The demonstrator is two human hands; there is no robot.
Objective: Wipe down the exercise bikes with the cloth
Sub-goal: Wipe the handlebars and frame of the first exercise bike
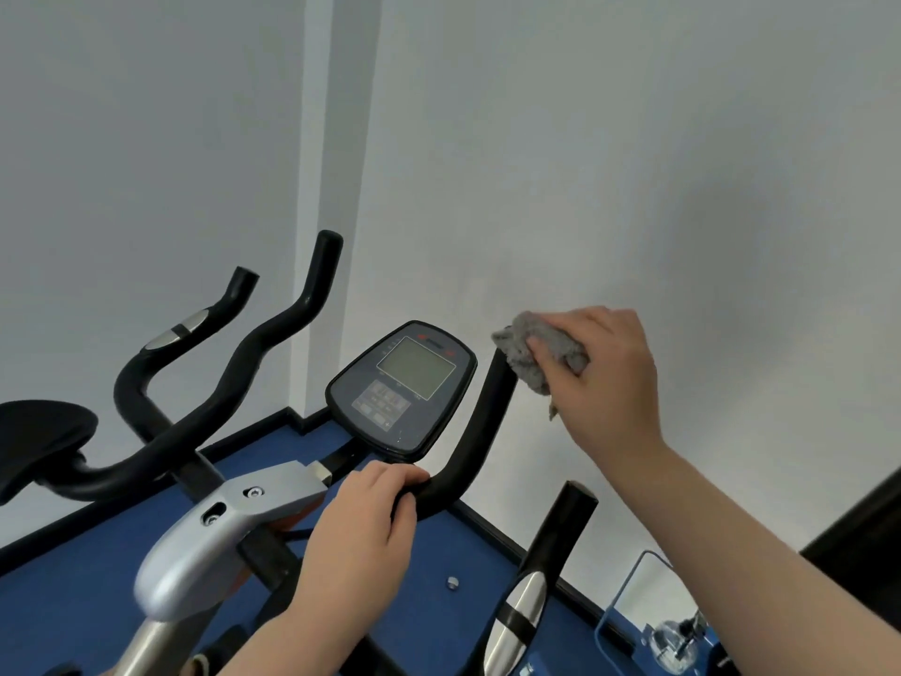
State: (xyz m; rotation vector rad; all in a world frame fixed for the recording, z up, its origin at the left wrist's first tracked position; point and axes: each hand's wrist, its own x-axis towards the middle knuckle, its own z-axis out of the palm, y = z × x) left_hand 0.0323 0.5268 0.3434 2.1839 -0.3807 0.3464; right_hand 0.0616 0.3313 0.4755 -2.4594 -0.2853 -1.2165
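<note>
An exercise bike with black handlebars and a grey console (403, 386) fills the lower middle. My left hand (363, 534) grips the bend of the handlebar (480, 431) just below the console. My right hand (602, 378) presses a crumpled grey cloth (531, 351) onto the upper tip of that same bar, to the right of the console. The bike's silver stem (214, 534) runs down to the lower left.
The left handlebar (273, 344) and another bar (195, 329) rise at left, near a black saddle (41, 439). A further black and silver grip (536, 578) stands at lower right. White walls are close behind. Blue floor lies below, with a blue frame (629, 592) at bottom right.
</note>
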